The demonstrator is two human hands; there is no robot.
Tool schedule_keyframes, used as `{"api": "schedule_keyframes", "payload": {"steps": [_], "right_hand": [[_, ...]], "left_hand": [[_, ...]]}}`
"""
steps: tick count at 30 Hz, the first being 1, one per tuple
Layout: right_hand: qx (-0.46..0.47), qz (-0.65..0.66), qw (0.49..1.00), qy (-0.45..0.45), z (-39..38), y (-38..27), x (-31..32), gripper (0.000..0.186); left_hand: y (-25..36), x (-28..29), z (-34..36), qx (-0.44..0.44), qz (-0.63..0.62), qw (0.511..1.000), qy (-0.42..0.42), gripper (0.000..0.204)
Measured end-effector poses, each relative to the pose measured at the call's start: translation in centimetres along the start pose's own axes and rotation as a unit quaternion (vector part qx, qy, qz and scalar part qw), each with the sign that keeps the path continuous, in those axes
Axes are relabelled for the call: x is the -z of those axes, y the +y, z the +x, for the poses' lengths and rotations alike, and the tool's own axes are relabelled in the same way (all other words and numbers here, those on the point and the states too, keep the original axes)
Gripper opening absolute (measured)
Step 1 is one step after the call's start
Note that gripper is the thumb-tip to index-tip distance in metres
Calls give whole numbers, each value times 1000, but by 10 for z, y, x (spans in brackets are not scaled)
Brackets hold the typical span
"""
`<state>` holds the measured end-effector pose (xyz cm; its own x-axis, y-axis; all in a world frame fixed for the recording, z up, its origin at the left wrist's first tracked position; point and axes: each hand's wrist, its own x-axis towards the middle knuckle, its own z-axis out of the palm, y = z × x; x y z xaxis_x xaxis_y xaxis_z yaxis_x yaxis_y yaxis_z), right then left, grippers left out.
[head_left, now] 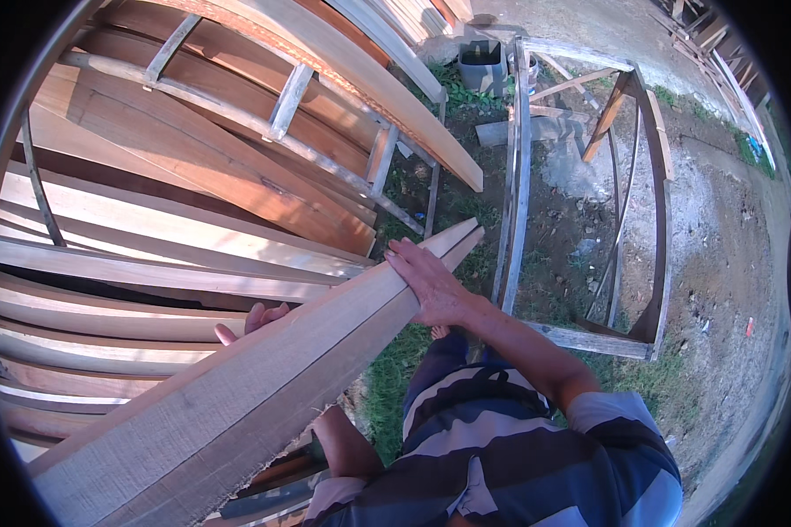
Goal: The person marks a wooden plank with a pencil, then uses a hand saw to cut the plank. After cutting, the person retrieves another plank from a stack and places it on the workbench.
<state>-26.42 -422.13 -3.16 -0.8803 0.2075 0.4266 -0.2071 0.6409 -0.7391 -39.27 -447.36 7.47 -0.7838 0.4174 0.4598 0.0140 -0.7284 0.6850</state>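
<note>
1. We see the right arm reach up and leftward from the shoulder of the striped shirt (510, 430), its forearm slanting to the right grip (432, 283), the back of the hand turned upward.
2. We see the left arm bend beneath the pair of planks (237, 386); the elbow shows below their lower edge, the forearm is hidden, and the fingers of the left grip (265, 316) appear past the upper edge.
3. The planks lie lengthwise against each other, a dark seam between them, running from the lower left to the middle of our view. The right grip sits close to their far end, the left farther back along them.
4. We find the right grip clamped over the planks, fingers curled at the upper edge. The left grip's fingers are bent and slightly spread; with its palm hidden, we cannot tell how firmly it closes.
5. Around us are stacked boards (105, 316) and a wooden ladder (287, 104) to the left, and a rectangular timber frame (580, 341) to the right.
</note>
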Motion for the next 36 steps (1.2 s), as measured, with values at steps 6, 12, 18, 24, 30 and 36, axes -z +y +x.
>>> {"api": "schedule_keyframes", "payload": {"steps": [6, 12, 18, 24, 30, 36], "right_hand": [[83, 17, 996, 16, -34, -15, -12, 115], [94, 17, 994, 53, -50, -84, -26, 112], [91, 43, 988, 117, -69, -170, -78, 111], [77, 18, 986, 146, -100, -233, -125, 114], [4, -13, 986, 163, -140, -284, -142, 114], [-75, -92, 967, 226, -195, -318, -133, 118]], "left_hand": [[20, -15, -63, -125, 307, 940, 82, 62], [77, -28, -69, -203, 389, 893, 98, 53], [214, -6, -42, 108, 75, 988, -84, 56], [287, 32, -40, 223, 130, 953, -158, 65], [269, 33, -45, 163, 41, 953, -252, 66], [216, 18, -46, 156, -65, 918, -358, 66]]}}
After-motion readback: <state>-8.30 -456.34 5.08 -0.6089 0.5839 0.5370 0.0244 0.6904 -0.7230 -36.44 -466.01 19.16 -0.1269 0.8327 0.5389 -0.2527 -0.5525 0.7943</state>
